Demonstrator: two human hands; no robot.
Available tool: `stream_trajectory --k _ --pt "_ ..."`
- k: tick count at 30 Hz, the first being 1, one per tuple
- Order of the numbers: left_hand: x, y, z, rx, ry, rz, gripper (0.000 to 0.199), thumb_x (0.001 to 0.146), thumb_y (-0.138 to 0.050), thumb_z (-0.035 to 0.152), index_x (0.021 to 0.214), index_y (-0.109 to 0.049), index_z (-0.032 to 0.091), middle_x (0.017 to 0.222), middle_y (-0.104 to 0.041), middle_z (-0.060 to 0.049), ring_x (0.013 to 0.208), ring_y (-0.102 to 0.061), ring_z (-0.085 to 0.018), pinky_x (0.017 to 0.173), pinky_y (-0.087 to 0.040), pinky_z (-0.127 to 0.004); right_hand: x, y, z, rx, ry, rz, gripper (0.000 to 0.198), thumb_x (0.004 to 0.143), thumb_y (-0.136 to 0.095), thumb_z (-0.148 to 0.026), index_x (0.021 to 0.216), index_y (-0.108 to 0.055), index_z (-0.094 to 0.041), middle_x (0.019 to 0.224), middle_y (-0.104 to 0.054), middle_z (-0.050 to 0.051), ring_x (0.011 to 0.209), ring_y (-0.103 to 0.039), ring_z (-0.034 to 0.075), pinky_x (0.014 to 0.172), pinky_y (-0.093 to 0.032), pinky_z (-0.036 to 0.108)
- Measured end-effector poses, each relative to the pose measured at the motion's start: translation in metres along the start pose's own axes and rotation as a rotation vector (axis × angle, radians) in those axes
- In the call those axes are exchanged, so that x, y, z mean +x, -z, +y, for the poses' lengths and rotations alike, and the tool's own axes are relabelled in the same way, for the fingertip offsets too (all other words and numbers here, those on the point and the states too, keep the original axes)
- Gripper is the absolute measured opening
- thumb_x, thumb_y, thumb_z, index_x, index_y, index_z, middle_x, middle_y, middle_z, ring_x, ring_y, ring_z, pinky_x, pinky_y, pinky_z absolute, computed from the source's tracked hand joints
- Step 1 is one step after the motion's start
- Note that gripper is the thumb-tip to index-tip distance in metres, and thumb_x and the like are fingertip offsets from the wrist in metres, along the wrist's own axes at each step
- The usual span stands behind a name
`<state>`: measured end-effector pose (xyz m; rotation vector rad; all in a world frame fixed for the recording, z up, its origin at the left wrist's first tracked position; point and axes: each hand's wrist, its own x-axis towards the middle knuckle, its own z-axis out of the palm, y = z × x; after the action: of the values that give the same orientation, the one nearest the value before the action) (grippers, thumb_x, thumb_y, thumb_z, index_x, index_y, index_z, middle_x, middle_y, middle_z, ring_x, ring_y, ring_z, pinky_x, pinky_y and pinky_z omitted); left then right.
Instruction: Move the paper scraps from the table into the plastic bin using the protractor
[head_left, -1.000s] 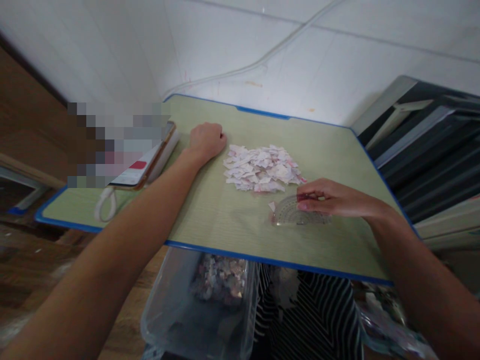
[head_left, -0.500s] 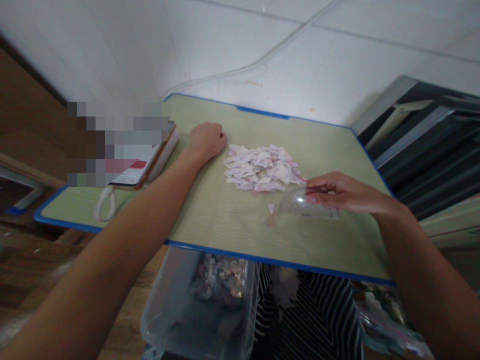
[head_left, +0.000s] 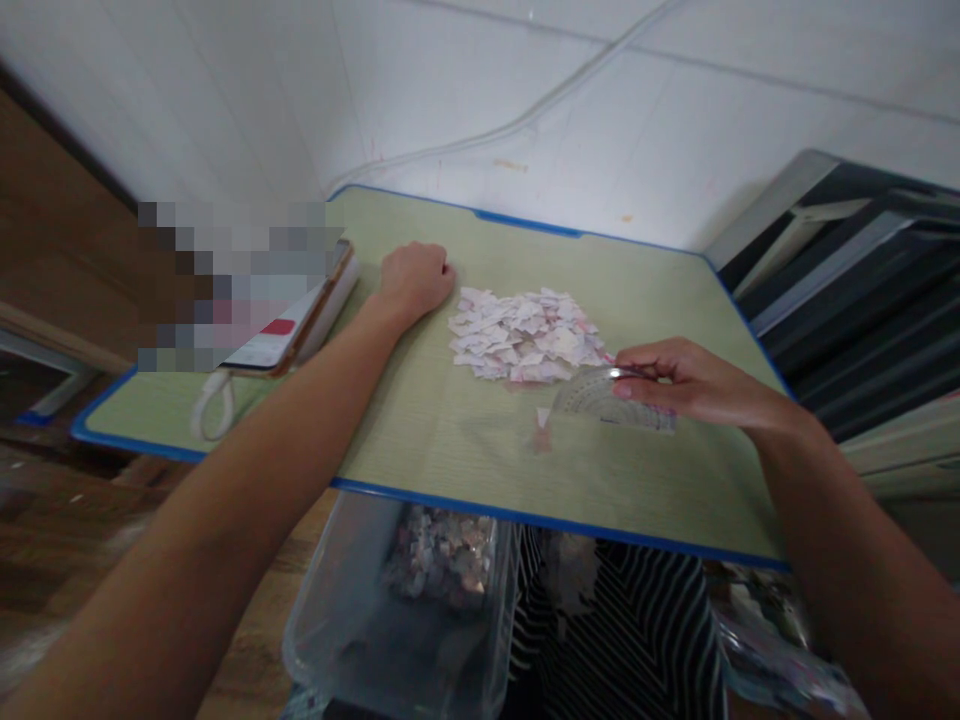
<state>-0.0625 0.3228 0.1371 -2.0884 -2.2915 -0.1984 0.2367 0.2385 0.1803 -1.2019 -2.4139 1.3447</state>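
Observation:
A clear protractor [head_left: 600,400] is pinched between the thumb and fingers of my right hand [head_left: 664,380], tilted just above the table. Its curved edge is near the front right of a heap of torn white paper scraps [head_left: 525,335], some with pink marks. Left of the protractor, one small white scrap [head_left: 543,416] lies apart from the heap. My left hand [head_left: 416,278] rests on the table as a closed fist, left of the heap; whether anything is inside the fist is hidden.
The pale table [head_left: 420,440] has a blue rim. On its left, a phone [head_left: 281,335] with a white strap loop [head_left: 214,405] leans on a white box. Below the front edge, a clear plastic bin [head_left: 322,620] holds more scraps [head_left: 442,555]. Dark panels [head_left: 862,290] stand at right.
The protractor has tilted slightly and shifted a little left in my right hand. My left hand and the paper heap stay in place.

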Motion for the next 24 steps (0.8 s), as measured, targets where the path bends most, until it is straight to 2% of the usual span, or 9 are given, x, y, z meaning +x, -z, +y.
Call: stream_trajectory --k 4,8,13,19,24 --pt "-0.0004 0.0010 0.0004 -0.002 0.012 -0.009 0.049 0.093 -0.033 0.032 0.125 -0.066 0.014 0.125 -0.067 -0.017 0.119 -0.060 -0.031 0.098 -0.046 -0.041 0.0030 -0.0025 0.0009 -0.008 0.003 0.045 0.047 0.083 -0.064 -0.064 0.070 -0.057 -0.019 0.060 -0.043 -0.004 0.052 -0.038 0.008 0.045 -0.030 0.023" --pt "-0.0005 0.0016 0.0006 0.004 0.007 -0.013 0.049 0.093 -0.033 0.031 0.124 -0.066 0.014 0.124 -0.068 -0.018 0.117 -0.061 -0.032 0.097 -0.047 -0.041 0.0031 -0.0007 0.0036 -0.036 0.007 0.049 0.048 0.083 -0.062 -0.065 0.071 -0.057 -0.019 0.061 -0.046 -0.003 0.054 -0.042 0.009 0.048 -0.034 0.023" --pt "-0.0014 0.0025 0.0006 -0.013 0.006 -0.010 0.049 0.093 -0.033 0.032 0.124 -0.066 0.014 0.124 -0.068 -0.018 0.118 -0.061 -0.033 0.097 -0.047 -0.042 -0.0011 0.0041 0.0012 -0.066 -0.028 0.097 0.052 0.081 -0.064 -0.068 0.065 -0.054 -0.019 0.055 -0.039 -0.004 0.049 -0.036 0.008 0.043 -0.028 0.023" --pt "-0.0021 0.0033 0.0008 -0.001 0.004 -0.003 0.049 0.092 -0.033 0.032 0.123 -0.067 0.015 0.121 -0.069 -0.018 0.116 -0.061 -0.032 0.095 -0.047 -0.041 0.0016 -0.0008 -0.0009 -0.043 0.003 0.049 0.052 0.082 -0.061 -0.068 0.068 -0.056 -0.019 0.061 -0.046 -0.003 0.054 -0.041 0.008 0.046 -0.032 0.022" --pt "-0.0016 0.0017 0.0006 0.014 0.014 0.012 0.049 0.091 -0.033 0.033 0.123 -0.067 0.016 0.120 -0.069 -0.015 0.115 -0.061 -0.030 0.094 -0.047 -0.039 0.0011 0.0016 0.0024 -0.054 -0.038 0.088 0.050 0.080 -0.066 -0.066 0.066 -0.054 -0.019 0.058 -0.043 -0.003 0.051 -0.039 0.009 0.045 -0.030 0.023"
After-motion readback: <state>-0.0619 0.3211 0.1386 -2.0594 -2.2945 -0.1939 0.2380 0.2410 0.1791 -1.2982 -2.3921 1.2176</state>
